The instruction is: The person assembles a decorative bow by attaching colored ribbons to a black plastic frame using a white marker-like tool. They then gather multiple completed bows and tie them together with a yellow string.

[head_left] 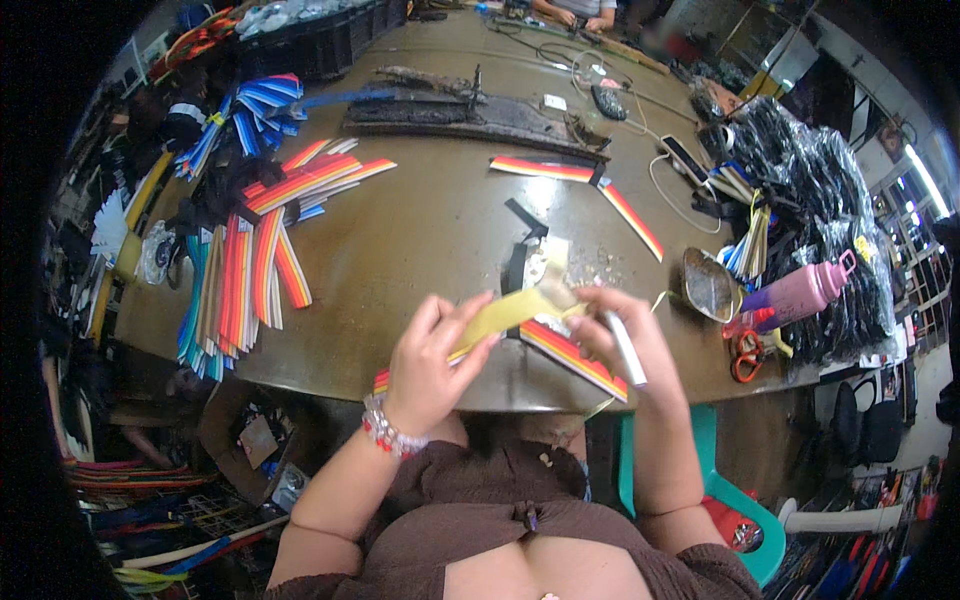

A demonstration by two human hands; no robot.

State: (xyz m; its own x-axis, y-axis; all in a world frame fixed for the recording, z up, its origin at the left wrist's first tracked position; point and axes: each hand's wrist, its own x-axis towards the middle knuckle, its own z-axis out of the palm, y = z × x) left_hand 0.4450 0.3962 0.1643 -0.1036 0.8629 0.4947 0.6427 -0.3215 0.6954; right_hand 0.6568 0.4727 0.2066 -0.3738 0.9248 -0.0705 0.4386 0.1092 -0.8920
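My left hand (432,362) is closed on one end of a yellow strip (503,312) with a striped edge. The fingers of my right hand (640,335) pinch near its other end; they also keep a slim silver, pen-like tool (626,350) that slants down from the palm. I cannot make out the tool's kind. Under the hands, at the table's near edge, lies a red, orange and white striped strip (575,362). Just beyond are a black strip piece (517,268) and small pale scraps (590,272). Another bent striped strip (630,218) rests farther back.
Bundles of striped strips (236,290) lie at left. A dark metal bar (470,122) crosses the back of the brown table (400,235). At right are a shallow dish (708,283), orange-handled scissors (745,358), a pink bottle (808,290) and black wrapped bundles (800,160). Another person (580,12) sits opposite.
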